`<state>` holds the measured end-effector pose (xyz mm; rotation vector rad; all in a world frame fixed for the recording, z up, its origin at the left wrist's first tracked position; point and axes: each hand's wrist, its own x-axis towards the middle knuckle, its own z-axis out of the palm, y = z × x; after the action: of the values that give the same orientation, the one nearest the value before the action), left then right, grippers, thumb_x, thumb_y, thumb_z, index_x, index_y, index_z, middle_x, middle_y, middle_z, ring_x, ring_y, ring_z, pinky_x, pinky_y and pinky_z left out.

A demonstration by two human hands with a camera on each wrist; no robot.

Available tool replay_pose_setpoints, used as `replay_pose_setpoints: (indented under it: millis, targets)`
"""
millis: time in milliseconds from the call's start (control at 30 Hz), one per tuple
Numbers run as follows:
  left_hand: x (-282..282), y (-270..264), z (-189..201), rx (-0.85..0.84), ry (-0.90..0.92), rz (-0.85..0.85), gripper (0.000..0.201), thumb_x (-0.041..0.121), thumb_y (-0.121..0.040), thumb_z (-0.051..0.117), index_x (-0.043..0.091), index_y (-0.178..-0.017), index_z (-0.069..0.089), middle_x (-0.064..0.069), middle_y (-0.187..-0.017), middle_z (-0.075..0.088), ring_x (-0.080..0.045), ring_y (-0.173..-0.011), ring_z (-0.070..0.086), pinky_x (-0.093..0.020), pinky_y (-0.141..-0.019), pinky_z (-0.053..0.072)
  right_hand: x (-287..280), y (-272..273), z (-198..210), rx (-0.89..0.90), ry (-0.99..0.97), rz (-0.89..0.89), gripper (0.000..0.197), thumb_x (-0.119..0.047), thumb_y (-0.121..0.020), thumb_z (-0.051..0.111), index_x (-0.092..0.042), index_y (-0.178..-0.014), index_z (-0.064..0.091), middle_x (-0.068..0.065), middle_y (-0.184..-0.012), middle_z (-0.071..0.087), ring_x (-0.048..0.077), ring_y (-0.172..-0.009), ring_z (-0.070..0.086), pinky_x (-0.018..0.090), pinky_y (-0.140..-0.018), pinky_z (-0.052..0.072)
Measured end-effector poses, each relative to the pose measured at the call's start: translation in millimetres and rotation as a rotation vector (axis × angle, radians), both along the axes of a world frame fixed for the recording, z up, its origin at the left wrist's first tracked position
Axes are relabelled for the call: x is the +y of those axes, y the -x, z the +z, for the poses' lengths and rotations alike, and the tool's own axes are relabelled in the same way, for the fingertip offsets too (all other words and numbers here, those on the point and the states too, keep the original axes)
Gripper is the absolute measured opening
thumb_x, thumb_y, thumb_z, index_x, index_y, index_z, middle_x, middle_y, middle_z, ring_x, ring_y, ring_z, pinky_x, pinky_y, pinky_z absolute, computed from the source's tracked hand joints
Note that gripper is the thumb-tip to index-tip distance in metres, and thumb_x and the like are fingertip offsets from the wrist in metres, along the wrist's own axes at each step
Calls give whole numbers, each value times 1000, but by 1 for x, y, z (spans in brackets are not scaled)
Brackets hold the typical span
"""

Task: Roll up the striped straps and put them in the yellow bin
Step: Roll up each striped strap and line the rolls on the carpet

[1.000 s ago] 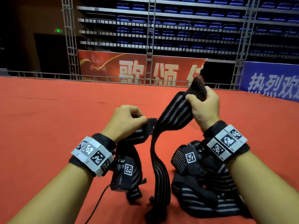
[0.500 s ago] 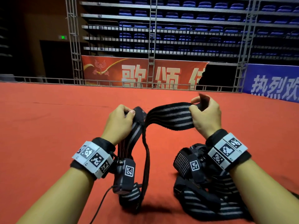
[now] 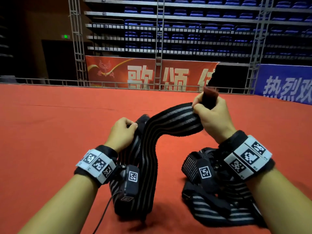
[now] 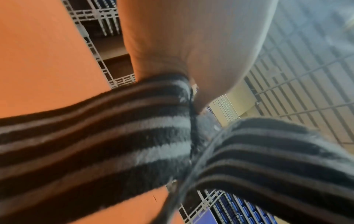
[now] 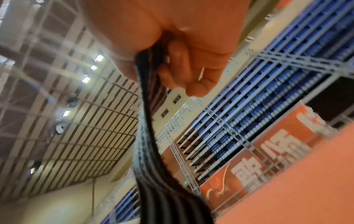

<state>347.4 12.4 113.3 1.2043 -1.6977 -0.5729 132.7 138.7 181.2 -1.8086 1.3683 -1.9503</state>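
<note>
Above the red floor, a striped strap (image 3: 170, 122) is held taut between both hands: one end is pinched by the right hand (image 3: 211, 114), mid-length is gripped by the left hand (image 3: 122, 130). Rolling is judged not begun; winding from the end is required. No yellow bin is seen.

Black, grey-striped strap (image 3: 170, 122) over red carpet (image 3: 50, 132)

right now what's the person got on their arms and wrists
Bare forearms, no sleeves. The left wrist and the right wrist each wear a fuzzy black band carrying white blocks printed with black square tags. A small dark camera unit with its own tag hangs under each wrist; a thin black cable trails from the left one.
</note>
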Motion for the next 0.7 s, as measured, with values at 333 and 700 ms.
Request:
replay_pose_setpoints:
  millis: [333, 700]
  targets:
    - [18, 19, -12, -59, -47, -340, 11, 15, -91, 66, 9, -81, 69, -3, -75, 69, -13, -69, 62, -34, -70, 53, 6, -26, -14, -404, -221, 631, 44, 5, -57, 45, -4, -98, 59, 12, -84, 60, 18, -69, 61, 24, -57, 52]
    - [-25, -3, -39, -112, -123, 144, 33, 21, -89, 63, 13, -57, 56, -8, -61, 57, -31, -71, 58, -33, -64, 40, 19, -45, -15, -33, -120, 357, 22, 3, -62, 45, -10, -74, 58, 9, -72, 48, 16, -62, 45, 21, -52, 39]
